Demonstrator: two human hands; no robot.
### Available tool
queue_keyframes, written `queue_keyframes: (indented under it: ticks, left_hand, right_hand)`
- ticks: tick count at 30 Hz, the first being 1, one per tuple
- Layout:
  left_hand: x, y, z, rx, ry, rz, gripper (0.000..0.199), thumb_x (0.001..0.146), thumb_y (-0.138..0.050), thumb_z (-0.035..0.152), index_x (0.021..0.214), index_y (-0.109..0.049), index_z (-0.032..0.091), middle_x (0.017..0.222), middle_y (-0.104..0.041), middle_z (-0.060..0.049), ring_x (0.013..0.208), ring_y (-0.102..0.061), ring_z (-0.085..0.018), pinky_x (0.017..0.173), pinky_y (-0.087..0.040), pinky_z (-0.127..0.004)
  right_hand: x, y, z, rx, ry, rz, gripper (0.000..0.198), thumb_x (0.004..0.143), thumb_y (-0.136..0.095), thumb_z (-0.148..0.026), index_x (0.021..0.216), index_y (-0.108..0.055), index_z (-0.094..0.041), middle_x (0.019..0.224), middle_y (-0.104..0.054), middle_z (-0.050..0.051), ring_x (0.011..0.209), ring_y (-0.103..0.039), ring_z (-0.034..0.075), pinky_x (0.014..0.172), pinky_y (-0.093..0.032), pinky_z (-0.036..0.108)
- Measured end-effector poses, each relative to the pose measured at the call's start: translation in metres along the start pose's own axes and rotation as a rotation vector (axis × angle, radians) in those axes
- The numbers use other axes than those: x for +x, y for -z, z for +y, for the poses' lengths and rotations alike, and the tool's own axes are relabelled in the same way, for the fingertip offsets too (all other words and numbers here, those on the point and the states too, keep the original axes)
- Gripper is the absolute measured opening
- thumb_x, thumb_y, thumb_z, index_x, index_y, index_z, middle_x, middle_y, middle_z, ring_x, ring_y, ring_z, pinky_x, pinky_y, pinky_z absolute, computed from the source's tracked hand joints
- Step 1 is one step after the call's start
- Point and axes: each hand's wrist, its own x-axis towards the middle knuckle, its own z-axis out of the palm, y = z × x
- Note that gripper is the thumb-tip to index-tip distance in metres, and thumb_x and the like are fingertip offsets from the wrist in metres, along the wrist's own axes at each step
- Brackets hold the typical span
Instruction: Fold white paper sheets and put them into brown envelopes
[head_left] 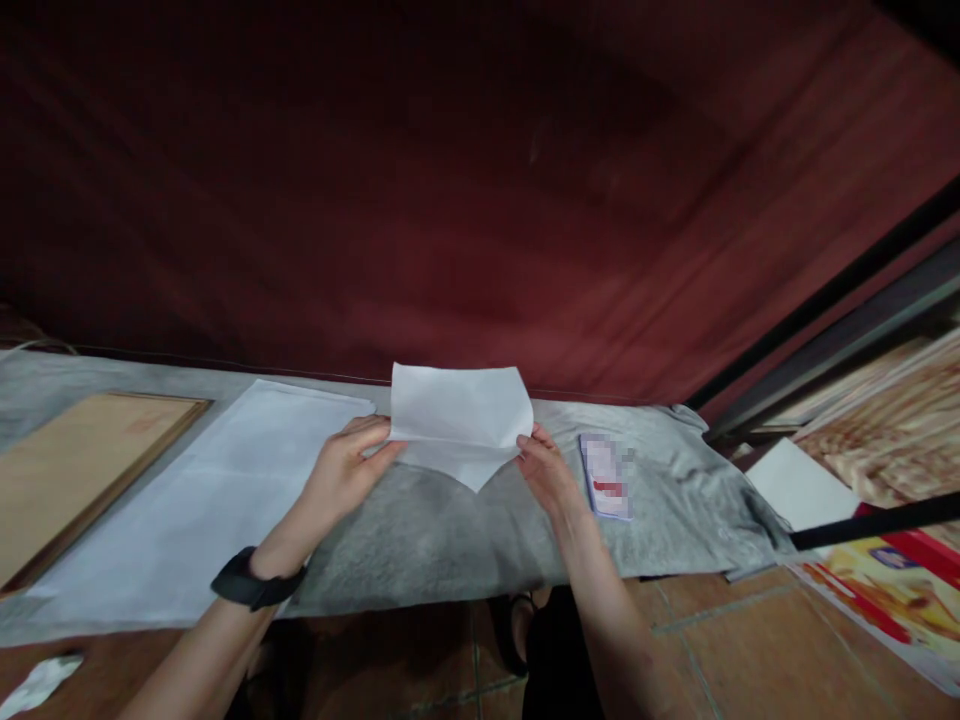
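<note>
A folded sheet of white paper (461, 405) is held up between my two hands over the grey cloth (420, 550). Its lower edge comes to a point, and a crease runs across it. My left hand (349, 465), with a black band on the wrist, pinches the left end of the crease. At the right end, my right hand (544, 465) grips the paper between thumb and fingers. Left of my left hand lies a stack of large white sheets (202, 500). A phone (606, 475) rests on the cloth just right of my right hand.
Brown envelopes or card (90, 460) lie at the far left. A dark red curtain (450, 200) hangs behind the cloth-covered surface. On the right are a dark metal bar (877, 522), a white card (802, 485) and a colourful box (892, 595). Tiled floor (720, 640) shows below.
</note>
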Motion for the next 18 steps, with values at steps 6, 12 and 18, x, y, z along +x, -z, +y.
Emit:
queue_keyframes:
  ticks: [6,12,18]
  left_hand:
    - [-0.006,0.004,-0.028,0.238,-0.134,0.033,0.029,0.088,-0.05,0.039,0.083,-0.076,0.025,0.104,-0.075,-0.008,0.118,-0.06,-0.03,0.108,-0.043,-0.047]
    - [-0.028,-0.003,-0.06,0.293,-0.137,-0.339,0.054,0.081,-0.052,0.017,0.132,-0.067,0.028,0.15,-0.056,-0.002,0.142,-0.046,-0.024,0.12,-0.036,-0.042]
    - [-0.044,-0.005,-0.089,0.406,-0.057,-0.426,0.07,0.085,-0.037,0.007,0.149,-0.051,0.031,0.163,-0.039,0.001,0.147,-0.04,-0.018,0.124,-0.031,-0.039]
  right_hand:
    - [-0.009,0.014,-0.004,-0.226,0.193,-0.029,0.023,0.071,-0.078,-0.036,0.09,-0.072,-0.026,0.099,-0.078,0.002,0.104,-0.068,0.025,0.101,-0.048,0.044]
    - [-0.02,0.029,0.017,-0.803,0.374,-0.278,0.009,0.079,-0.07,-0.024,0.087,-0.074,-0.026,0.111,-0.076,0.004,0.121,-0.062,0.026,0.109,-0.044,0.044]
    - [-0.043,0.031,0.033,-1.245,0.379,-0.536,0.06,0.081,-0.059,-0.006,0.136,-0.064,-0.029,0.147,-0.059,0.006,0.136,-0.052,0.023,0.12,-0.035,0.045]
